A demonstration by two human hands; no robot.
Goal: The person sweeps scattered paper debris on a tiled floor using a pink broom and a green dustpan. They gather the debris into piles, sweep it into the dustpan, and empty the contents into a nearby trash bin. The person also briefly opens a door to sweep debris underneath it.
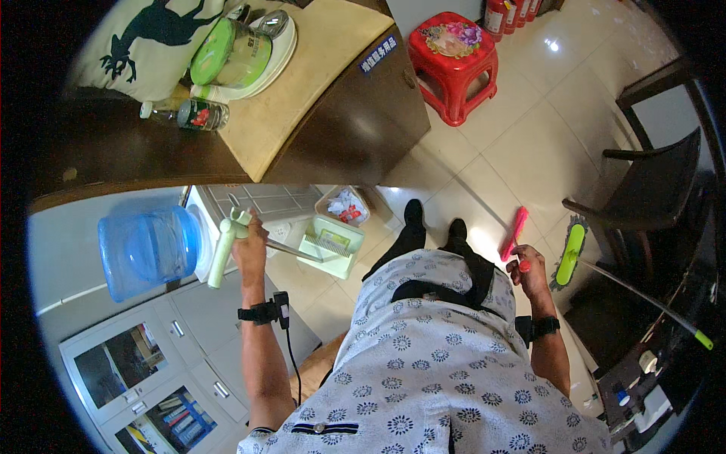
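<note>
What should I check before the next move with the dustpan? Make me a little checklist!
1. Left hand grips the dustpan's long handle: ok, fingers closed around it.
2. Right hand has the red knob: ok, fingers curl around it.
3. Red knob belongs to the pink brush: cannot tell, the link is hidden from above.
4. Dustpan sits flat on the floor: cannot tell from this angle.
5. Floor on the right is clear: not ok, a green mop head is there.
6. Black shoes are clear of the dustpan: ok, there's a gap.
</note>
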